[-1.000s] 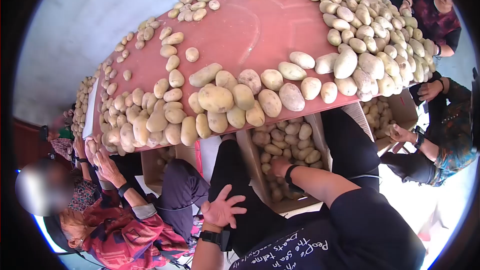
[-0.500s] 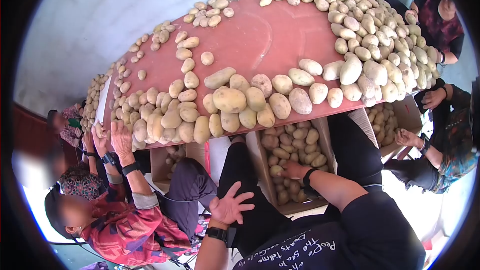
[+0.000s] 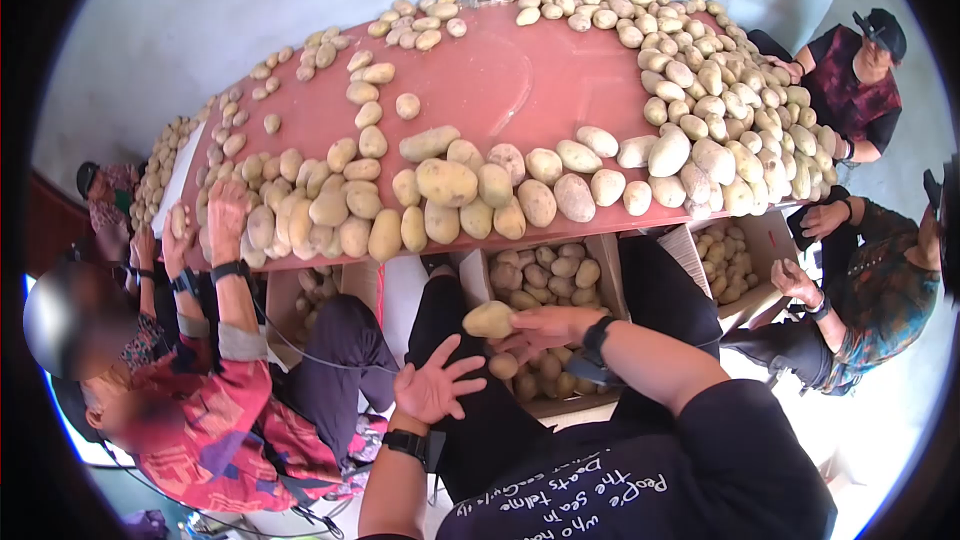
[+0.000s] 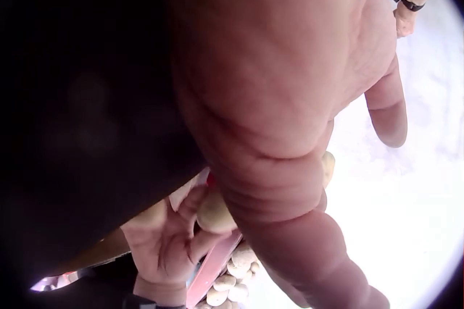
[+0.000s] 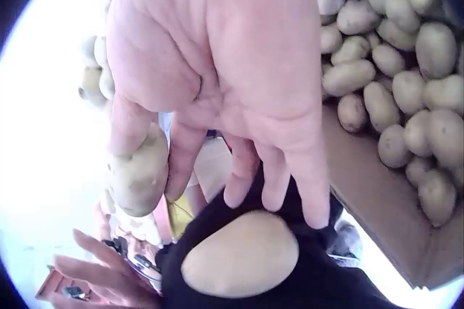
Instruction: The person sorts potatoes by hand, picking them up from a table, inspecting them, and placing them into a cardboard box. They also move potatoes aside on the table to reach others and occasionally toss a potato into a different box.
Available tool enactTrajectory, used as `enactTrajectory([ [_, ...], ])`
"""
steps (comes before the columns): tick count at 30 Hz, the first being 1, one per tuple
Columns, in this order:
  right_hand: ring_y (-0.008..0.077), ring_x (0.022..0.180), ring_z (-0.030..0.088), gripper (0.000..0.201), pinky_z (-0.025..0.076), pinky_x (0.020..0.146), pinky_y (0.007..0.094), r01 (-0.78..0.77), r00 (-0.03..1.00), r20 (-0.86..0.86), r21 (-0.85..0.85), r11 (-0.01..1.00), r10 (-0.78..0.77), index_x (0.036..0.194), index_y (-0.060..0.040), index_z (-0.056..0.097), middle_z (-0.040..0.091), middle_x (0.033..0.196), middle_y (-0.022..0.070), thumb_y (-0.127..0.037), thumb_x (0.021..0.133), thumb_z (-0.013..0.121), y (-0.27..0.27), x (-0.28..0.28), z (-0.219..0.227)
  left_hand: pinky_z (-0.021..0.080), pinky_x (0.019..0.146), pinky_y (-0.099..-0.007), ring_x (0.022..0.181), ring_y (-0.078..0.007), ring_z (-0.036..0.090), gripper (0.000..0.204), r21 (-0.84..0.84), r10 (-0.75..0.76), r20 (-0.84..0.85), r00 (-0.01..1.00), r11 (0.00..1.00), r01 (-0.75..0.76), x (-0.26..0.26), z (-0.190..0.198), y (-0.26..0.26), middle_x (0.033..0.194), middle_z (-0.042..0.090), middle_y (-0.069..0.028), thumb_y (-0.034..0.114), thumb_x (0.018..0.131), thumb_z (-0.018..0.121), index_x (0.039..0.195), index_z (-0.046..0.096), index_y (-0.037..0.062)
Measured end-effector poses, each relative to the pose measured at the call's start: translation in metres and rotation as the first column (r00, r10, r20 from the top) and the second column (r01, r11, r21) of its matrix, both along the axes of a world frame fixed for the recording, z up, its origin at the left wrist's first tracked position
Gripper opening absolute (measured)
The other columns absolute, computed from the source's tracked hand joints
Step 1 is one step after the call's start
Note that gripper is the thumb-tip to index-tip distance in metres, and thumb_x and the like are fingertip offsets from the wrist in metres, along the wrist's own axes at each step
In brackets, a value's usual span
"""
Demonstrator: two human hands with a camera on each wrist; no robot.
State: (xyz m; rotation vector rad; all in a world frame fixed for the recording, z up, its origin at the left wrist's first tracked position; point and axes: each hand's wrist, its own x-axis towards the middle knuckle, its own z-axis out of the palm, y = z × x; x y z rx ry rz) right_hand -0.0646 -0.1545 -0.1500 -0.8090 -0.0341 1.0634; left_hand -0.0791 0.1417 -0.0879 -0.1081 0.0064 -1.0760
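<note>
My right hand (image 3: pixel 548 328) is raised over the cardboard box (image 3: pixel 612 275); its thumb and forefinger pinch a yellowish potato (image 3: pixel 488 320). In the right wrist view that potato (image 5: pixel 139 173) sits at the left of the palm, the other fingers (image 5: pixel 308 189) stretched out. A second potato (image 5: pixel 243 257) shows off the fingertips against dark trousers, no finger round it; in the head view this potato (image 3: pixel 503 366) is just below the hand. My left hand (image 3: pixel 433 382) is spread with palm up, holding nothing. In the left wrist view its palm (image 4: pixel 268 70) covers much of the frame.
A red table (image 3: pixel 490 80) bears many potatoes, heaped at its right end (image 3: pixel 735 100) and lined along the near edge. More boxes of potatoes (image 3: pixel 725 265) stand below. One person (image 3: pixel 225 370) sits at left, reaching to the table; others (image 3: pixel 870 280) are at right.
My right hand has come up out of the box and moved left, bringing a potato. The left hand stays spread. The head view has shifted slightly.
</note>
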Motion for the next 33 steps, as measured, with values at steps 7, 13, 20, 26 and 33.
enactTrajectory([
  [7,0.031,0.139,0.035,0.072,0.036,0.106,0.0554,0.083,0.985,-0.149,-0.063,0.995,-0.092,0.148,-0.007,0.03,0.038,0.148,0.0157,-0.051,0.095,0.053,0.006,-0.01,-0.032,0.049,0.09,-0.0647,0.137,-0.0551,0.024,0.083,-0.052,0.023,0.035,0.999,0.998,-0.021,-0.003,-0.005,0.001,0.153,0.014,-0.032,0.044,0.092,0.056,0.154,0.01,0.0138],
  [13,0.0272,0.135,0.041,0.061,0.039,0.108,0.0505,0.155,0.983,-0.064,-0.241,0.958,-0.175,0.142,-0.0025,0.04,0.046,0.142,0.0153,-0.042,0.097,0.054,-0.04,-0.02,-0.016,0.049,0.09,-0.0648,0.137,-0.0557,0.023,0.084,-0.066,-0.008,0.064,0.998,0.998,0.013,0.003,-0.004,-0.004,0.152,0.015,-0.0324,0.044,0.093,0.056,0.154,0.007,0.0142],
  [20,0.0239,0.109,0.062,0.055,0.05,0.093,0.035,0.312,0.872,0.458,-0.249,0.917,-0.173,0.131,0.0023,0.051,0.061,0.123,0.0143,-0.04,0.096,0.057,-0.084,0.036,0.118,0.047,0.092,-0.0662,0.137,-0.0562,0.023,0.084,-0.087,0.016,0.047,0.999,0.996,-0.012,0.0,-0.009,0.004,0.152,0.016,-0.0332,0.045,0.093,0.056,0.154,0.007,0.0139],
  [26,0.021,0.095,0.066,0.05,0.049,0.081,0.0358,0.665,0.624,0.781,-0.524,0.532,-0.011,0.117,-0.0005,0.062,0.069,0.099,0.0142,-0.045,0.093,0.057,-0.111,0.173,0.169,0.047,0.091,-0.0663,0.135,-0.0562,0.026,0.086,-0.023,0.016,0.066,0.998,1.0,-0.015,-0.001,-0.007,0.003,0.151,0.018,-0.0335,0.048,0.091,0.057,0.154,0.01,0.0142],
  [33,0.0338,0.107,0.062,0.043,0.047,0.095,0.0384,0.748,0.47,0.727,-0.629,0.211,0.501,0.126,-0.0032,0.059,0.064,0.12,0.0184,-0.031,0.094,0.056,-0.089,0.258,0.137,0.044,0.095,-0.0666,0.136,-0.0557,0.027,0.085,-0.031,0.017,0.068,0.998,0.999,-0.015,0.002,-0.008,0.005,0.151,0.018,-0.0334,0.049,0.091,0.057,0.154,0.012,0.0151],
])
